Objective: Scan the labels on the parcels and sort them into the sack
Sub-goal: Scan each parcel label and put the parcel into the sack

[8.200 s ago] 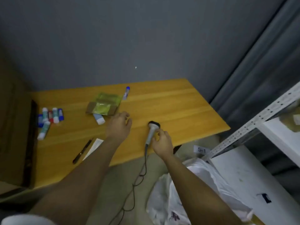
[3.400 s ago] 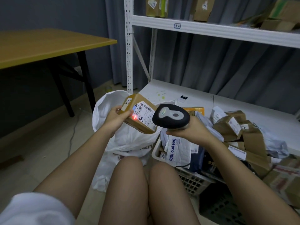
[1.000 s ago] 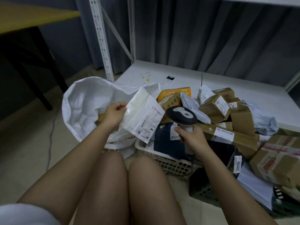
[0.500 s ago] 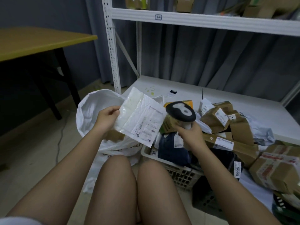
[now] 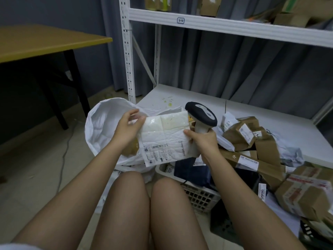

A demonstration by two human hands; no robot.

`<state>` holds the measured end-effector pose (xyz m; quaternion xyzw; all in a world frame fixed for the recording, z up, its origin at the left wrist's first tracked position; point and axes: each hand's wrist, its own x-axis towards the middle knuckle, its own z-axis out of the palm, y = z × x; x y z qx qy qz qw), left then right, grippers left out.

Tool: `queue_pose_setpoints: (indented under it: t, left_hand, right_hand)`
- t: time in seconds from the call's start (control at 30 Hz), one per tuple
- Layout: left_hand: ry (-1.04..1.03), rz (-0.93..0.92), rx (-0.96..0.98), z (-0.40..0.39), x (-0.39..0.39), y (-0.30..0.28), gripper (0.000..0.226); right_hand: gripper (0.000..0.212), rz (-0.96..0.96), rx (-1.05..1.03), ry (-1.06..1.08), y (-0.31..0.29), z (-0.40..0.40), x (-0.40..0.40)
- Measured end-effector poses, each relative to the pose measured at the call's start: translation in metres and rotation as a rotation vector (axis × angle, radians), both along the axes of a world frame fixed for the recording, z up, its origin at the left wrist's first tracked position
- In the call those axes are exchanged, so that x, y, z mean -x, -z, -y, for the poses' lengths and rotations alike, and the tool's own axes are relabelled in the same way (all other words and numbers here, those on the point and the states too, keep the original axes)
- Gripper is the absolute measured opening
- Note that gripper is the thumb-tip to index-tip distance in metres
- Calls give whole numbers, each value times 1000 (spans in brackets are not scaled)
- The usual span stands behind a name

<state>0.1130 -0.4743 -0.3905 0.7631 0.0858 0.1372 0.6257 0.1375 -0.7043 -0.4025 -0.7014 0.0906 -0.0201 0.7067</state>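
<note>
A flat white padded parcel with a printed label on its lower half hangs in front of my knees. My left hand pinches its upper left edge. My right hand grips the pale handle of the black-headed barcode scanner, and its thumb touches the parcel's right edge. Behind the parcel the white sack stands open on the floor, with a brown parcel showing inside it.
A white slotted basket of parcels sits by my right knee. Several brown boxes are heaped on the low white shelf. A yellow table stands at the left; the scanner cable trails on the floor.
The white parcel has been turned so its label faces down toward me, and my right hand with the scanner has come in against its right edge. The view rose since one second ago.
</note>
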Motion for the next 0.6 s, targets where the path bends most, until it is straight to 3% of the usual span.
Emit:
queue_pose_setpoints:
  t: [0.07, 0.17, 0.23, 0.33, 0.47, 0.6]
  left_hand:
    - [29, -150, 143, -3, 0, 13, 47]
    - [203, -295, 136, -6, 8, 39, 28]
    - [209, -251, 106, -2, 12, 47, 8]
    - [84, -174, 68, 5, 9, 45, 15]
    - [-48, -170, -2, -3, -1, 43, 12]
    - [-90, -138, -133, -17, -12, 38, 13]
  right_hand:
    - [26, -16, -86, 72, -1, -2, -2]
    - [28, -38, -174, 135, -3, 0, -6]
    - [26, -47, -179, 152, -2, 1, -7]
    - [29, -46, -145, 156, 1, 5, -8]
    - [33, 36, 21, 133, 2, 15, -5]
    - [41, 158, 267, -177, 11, 28, 2]
